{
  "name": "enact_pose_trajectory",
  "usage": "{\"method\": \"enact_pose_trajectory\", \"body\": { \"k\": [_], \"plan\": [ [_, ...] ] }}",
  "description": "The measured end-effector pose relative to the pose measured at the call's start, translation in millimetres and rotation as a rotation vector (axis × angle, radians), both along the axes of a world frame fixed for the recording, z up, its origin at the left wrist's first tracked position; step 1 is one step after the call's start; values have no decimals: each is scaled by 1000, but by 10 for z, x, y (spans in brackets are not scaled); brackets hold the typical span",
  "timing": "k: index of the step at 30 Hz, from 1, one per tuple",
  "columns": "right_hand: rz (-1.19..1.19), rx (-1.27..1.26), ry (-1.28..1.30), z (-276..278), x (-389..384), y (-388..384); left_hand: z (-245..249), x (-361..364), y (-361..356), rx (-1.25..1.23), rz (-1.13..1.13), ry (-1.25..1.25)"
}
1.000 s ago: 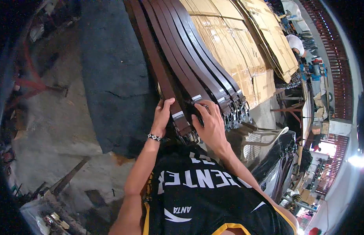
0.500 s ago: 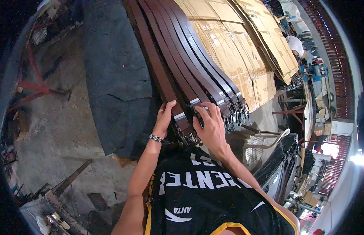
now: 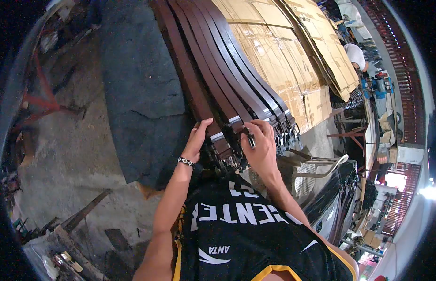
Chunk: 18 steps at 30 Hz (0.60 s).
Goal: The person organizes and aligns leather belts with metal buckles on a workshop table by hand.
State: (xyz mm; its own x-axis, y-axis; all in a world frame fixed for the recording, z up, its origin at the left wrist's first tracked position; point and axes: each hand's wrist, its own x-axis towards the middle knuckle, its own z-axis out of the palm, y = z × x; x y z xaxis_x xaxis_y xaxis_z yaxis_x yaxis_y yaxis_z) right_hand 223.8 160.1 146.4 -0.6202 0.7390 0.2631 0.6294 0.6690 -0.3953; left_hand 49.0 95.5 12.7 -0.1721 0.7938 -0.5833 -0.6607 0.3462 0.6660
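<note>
Long dark-brown belts (image 3: pixel 213 56) lie side by side in stacks, with their buckle ends toward me. My left hand (image 3: pixel 197 138) grips the edge of the leftmost belt stack (image 3: pixel 199 100) just above its buckle end, thumb on top and the other fingers partly hidden. At the neighbouring stack, my right hand (image 3: pixel 262 146) has curled fingers closed on a metal belt buckle (image 3: pixel 251 140). A pale band (image 3: pixel 218 136) crosses the leftmost belt near its end. More buckles (image 3: pixel 289 129) hang in a cluster to the right of my right hand.
Black sheet material (image 3: pixel 138 93) drapes to the left of the belts. Flattened cardboard (image 3: pixel 279 61) covers the surface on their right. A plastic chair (image 3: pixel 304 178) stands at the right, near a dark wrapped bundle (image 3: pixel 335 196). Another person (image 3: pixel 355 56) is in the background.
My right hand has shifted slightly right, and a metal buckle now shows at its fingertips. The left hand stays at the leftmost stack.
</note>
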Motion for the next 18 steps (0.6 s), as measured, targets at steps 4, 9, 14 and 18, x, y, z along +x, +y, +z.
{"method": "enact_pose_trajectory", "body": {
  "k": [4,9,14,18],
  "plan": [
    [-15,-4,-20,-23,34,58,-327,11,118,-75,-51,-16],
    [5,-41,-73,-65,28,68,-339,28,299,-33,-87,-100],
    [20,-119,-90,-105,13,66,-147,21,352,-5,-11,-357],
    [6,-117,-98,-137,-5,70,-200,19,407,4,-85,-415]
  ]
}}
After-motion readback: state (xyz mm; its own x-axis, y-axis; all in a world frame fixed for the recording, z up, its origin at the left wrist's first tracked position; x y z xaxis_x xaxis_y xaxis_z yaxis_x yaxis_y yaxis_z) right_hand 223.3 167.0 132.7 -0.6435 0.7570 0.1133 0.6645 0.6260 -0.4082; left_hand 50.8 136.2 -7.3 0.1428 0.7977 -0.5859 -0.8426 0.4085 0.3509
